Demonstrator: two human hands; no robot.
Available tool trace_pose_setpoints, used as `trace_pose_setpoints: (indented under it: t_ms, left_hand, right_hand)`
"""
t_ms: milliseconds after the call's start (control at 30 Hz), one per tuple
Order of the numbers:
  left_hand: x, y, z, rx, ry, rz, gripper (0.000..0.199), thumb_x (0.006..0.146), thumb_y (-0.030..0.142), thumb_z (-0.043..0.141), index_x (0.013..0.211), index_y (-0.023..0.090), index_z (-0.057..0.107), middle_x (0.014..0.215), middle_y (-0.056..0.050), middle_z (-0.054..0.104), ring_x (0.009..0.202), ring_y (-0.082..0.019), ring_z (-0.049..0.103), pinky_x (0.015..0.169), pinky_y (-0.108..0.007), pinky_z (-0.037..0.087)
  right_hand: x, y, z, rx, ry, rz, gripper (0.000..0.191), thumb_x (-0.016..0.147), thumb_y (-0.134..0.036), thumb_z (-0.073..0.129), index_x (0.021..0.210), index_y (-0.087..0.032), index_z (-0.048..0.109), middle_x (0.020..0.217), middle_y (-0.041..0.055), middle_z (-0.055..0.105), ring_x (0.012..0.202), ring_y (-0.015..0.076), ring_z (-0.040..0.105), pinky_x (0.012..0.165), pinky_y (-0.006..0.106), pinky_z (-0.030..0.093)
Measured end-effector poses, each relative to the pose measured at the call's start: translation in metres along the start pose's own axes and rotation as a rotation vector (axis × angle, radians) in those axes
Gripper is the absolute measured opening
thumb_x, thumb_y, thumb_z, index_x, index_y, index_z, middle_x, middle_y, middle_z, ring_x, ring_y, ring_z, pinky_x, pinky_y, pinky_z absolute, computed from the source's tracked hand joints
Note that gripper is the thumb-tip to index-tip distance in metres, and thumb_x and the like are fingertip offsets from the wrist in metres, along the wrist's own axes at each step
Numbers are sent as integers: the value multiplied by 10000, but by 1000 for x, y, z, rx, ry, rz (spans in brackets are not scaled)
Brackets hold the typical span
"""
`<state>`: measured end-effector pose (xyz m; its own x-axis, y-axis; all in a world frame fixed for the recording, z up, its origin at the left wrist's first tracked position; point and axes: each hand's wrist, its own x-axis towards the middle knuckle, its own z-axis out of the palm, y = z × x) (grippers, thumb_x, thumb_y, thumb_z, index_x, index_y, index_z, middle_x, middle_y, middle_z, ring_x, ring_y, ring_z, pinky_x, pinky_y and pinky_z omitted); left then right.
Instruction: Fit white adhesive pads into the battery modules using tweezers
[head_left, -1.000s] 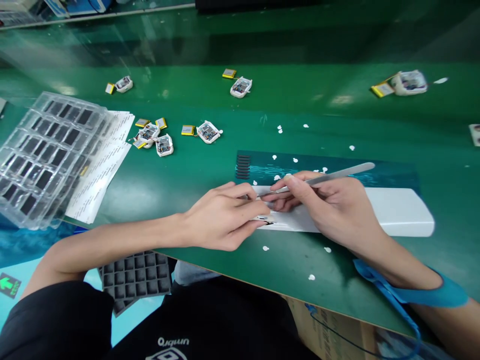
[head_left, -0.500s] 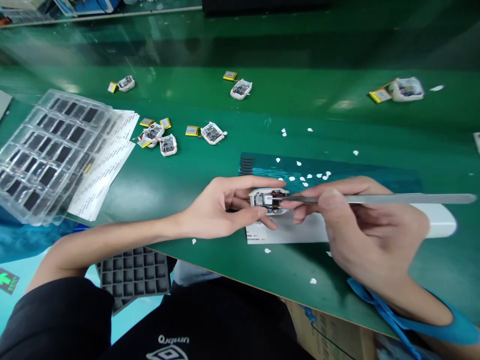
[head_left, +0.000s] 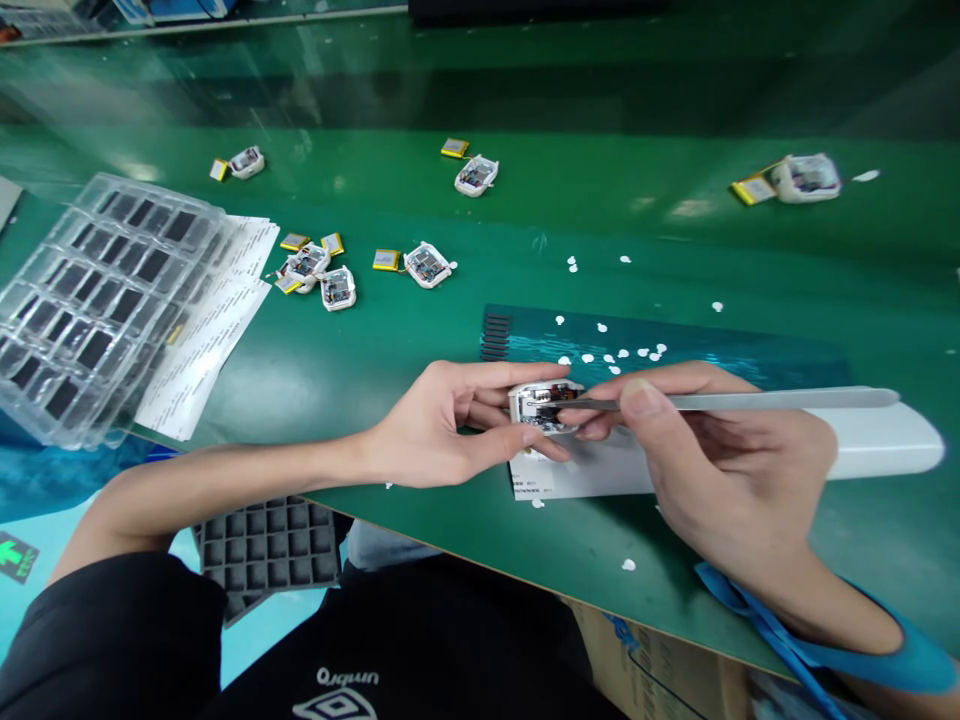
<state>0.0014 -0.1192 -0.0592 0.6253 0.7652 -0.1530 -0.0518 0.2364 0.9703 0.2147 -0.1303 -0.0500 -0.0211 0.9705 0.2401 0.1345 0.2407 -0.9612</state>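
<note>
My left hand [head_left: 457,425] grips a small white device casing [head_left: 546,406] by its sides, thumb below and fingers above and behind. The casing lies open-side up, showing a circuit board and parts. Metal tweezers [head_left: 750,401] are pinched in my right hand [head_left: 720,450], their tips inside the casing. Whether the tips hold anything is too small to tell. Beneath both hands lies a white paper strip [head_left: 585,475], and just behind them a blue film sheet [head_left: 720,350] carries several small white round tabs [head_left: 602,328].
Clear plastic trays [head_left: 90,310] with dark pieces lie at the left on printed white sheets [head_left: 217,330]. Open casings with yellow batteries [head_left: 386,260] are spread over the green table [head_left: 337,390]. A black gridded tray [head_left: 270,545] sits below the table edge.
The casing and my left hand have moved slightly right. My right hand has shifted a little left, and the tweezers reach the casing at a changed angle. The white paper strip has slid right.
</note>
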Motion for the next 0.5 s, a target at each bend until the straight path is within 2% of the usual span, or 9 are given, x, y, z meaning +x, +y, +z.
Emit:
trace_pose_setpoints:
  t_ms: [300,400,500]
  left_hand:
    - [-1,-1,1,-31,27,-19,591,1031,254,703,1592,119,576,1151,-156,853,1088,-306,844,1012,-409,700]
    - [-1,-6,3,-69,69,9,513,1034,252,682,1534,143,638,1177,-127,852,1052,-282,854,1016,-413,706]
    - [0,-9,3,-51,116,33,405,1025,240,664,1411,130,721,1128,-110,859,985,-262,863,937,-383,729]
  right_hand:
    - [-3,9,-2,-51,-25,-94,184,1016,-227,739,894,-315,844,860,-18,807,617,165,751,537,284,664]
    - [-5,7,-3,-130,-28,-130,198,999,-161,723,912,-305,830,876,-23,817,650,179,769,590,307,682]
    - [-7,5,-4,-219,-69,-200,190,992,-139,724,969,-304,815,877,-32,825,710,192,793,640,321,682]
